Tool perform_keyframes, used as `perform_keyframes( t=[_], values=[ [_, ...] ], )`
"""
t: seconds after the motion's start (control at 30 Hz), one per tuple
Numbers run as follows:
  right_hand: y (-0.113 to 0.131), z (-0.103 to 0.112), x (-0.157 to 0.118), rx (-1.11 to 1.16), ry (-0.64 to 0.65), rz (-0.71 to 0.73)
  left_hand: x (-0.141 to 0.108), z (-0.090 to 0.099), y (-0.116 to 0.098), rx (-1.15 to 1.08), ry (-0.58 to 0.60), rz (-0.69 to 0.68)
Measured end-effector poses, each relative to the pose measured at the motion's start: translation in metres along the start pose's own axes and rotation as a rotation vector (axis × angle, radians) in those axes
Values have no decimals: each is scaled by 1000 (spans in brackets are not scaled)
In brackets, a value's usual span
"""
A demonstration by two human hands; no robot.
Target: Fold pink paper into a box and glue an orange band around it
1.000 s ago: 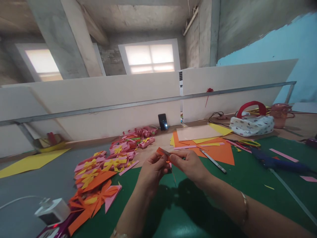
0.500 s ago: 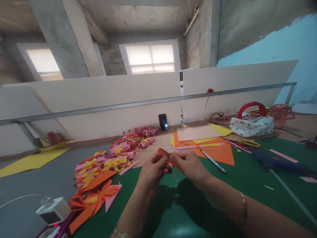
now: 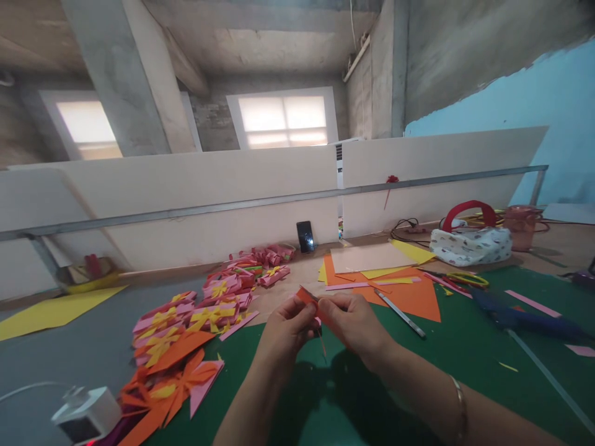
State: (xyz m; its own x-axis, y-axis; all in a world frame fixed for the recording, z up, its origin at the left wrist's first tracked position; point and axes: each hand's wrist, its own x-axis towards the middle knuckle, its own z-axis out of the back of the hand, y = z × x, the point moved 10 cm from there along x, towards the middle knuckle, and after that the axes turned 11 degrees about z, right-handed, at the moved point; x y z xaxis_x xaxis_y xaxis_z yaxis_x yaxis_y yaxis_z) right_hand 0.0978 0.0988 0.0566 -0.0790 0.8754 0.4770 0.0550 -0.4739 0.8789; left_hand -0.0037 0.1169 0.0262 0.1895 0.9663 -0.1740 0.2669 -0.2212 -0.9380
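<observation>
Over the green mat, my left hand (image 3: 289,325) and my right hand (image 3: 352,316) meet at the fingertips around a small folded piece of orange paper (image 3: 307,296). Both hands pinch it between thumb and fingers. Its lower part is hidden behind the fingers, and a thin strip dangles beneath. A bit of pink shows beside the left fingertips, but I cannot tell what it belongs to. To the left of my left hand lie folded orange paper pieces (image 3: 179,381) and pink paper pieces with yellow bows (image 3: 211,316).
Orange sheets (image 3: 409,297), a silver pen (image 3: 400,313) and yellow-handled scissors (image 3: 469,280) lie to the right. A blue glue gun (image 3: 525,313) rests farther right. A phone (image 3: 305,236) leans on the back board. A white charger (image 3: 87,414) sits at front left.
The camera view has tilted up slightly, so the scene sits a little lower. The orange paper has turned slightly between my fingertips; both hands still pinch it.
</observation>
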Motion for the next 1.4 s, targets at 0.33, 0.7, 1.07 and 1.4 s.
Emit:
perform_keyframes(
  t=[0.33,0.7,1.07,1.4],
  values=[
    [-7,-7,-6,204,-9,-134,3,-1,5,-19,40,35],
    [-8,-5,-3,216,-6,-78,3,-2,6,-31,58,41],
    [4,-5,-7,176,-27,-139,1,-3,5,-26,55,49],
    [-26,21,-1,65,-138,-239,4,4,1,-17,22,13]
  ],
)
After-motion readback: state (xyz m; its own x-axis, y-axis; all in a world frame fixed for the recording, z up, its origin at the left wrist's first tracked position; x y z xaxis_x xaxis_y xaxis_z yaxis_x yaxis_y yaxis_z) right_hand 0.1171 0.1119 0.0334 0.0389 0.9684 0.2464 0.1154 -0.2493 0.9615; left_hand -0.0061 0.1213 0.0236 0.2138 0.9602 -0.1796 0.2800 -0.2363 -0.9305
